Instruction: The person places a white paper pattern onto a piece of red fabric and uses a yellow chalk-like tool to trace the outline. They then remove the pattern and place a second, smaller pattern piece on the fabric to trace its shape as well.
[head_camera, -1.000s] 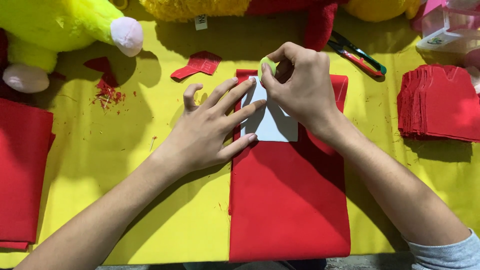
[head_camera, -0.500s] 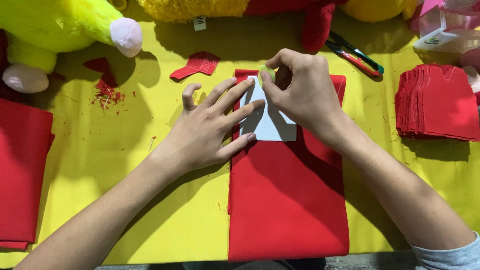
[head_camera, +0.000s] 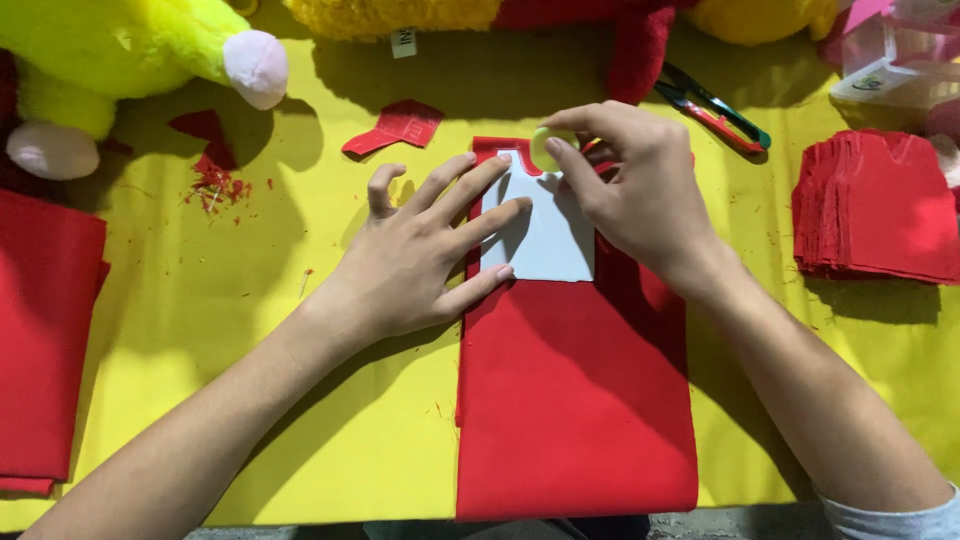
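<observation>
Head view is filled by a table (head_camera: 200, 400) covered in yellow cloth; the room beyond it is not seen. Along the far edge, plush toys (head_camera: 120, 60) in yellow and red are laid, and red scraps (head_camera: 400, 125) with fine red crumbs are scattered near the far left. A flat pile of red fabric (head_camera: 45, 340) is set at the left edge, and a stack of cut red pieces (head_camera: 875, 205) at the right edge. Snips (head_camera: 715, 108) with coloured handles are seen toward the far right, near clear plastic boxes (head_camera: 900, 60) in the far right corner.

A long red fabric strip (head_camera: 575, 400) is laid from the near edge toward the middle of the table. On its far end a pale grey template (head_camera: 545, 235) is placed, flat, with a notched, collar-like top. The template is pressed down by the left hand (head_camera: 420, 260), its fingers spread wide and flat across the template's left side. A small pale yellow disc of chalk (head_camera: 548, 148) is pinched between the thumb and fingertips of the right hand (head_camera: 640, 195), and is held against the template's top edge at the notch.
</observation>
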